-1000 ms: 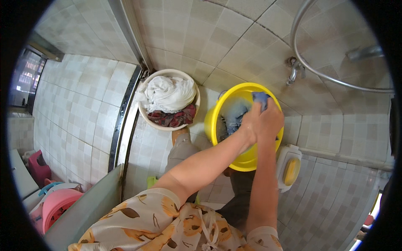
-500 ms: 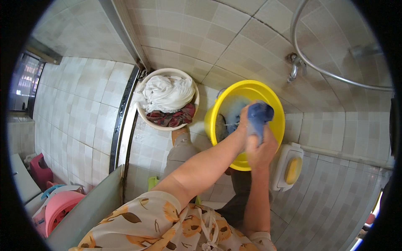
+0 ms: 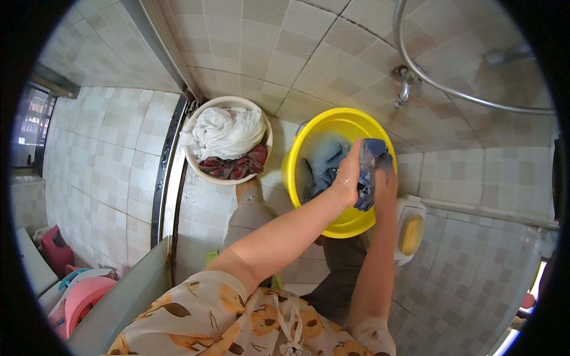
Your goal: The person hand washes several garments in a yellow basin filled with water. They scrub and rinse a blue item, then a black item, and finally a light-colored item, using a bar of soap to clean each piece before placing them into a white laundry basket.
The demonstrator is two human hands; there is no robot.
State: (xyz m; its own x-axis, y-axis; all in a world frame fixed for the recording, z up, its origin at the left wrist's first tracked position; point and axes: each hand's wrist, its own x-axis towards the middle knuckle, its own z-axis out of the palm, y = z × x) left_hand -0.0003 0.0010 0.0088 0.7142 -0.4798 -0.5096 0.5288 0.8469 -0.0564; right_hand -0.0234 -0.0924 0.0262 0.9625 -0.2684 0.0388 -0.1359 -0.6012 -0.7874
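Gripping blue cloth [image 3: 371, 172] | left hand [image 3: 347, 181], right hand [image 3: 385, 178] closed | yellow basin [image 3: 297, 160]

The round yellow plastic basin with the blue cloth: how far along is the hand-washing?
In hand: both hands, left and right, grip a wet blue cloth over the round yellow plastic basin, which holds sudsy water and more blue fabric. Possibly done or waiting, I cannot tell which: the white and dark red laundry heaped in the round white tub beside it. A yellow soap bar sits nearby.
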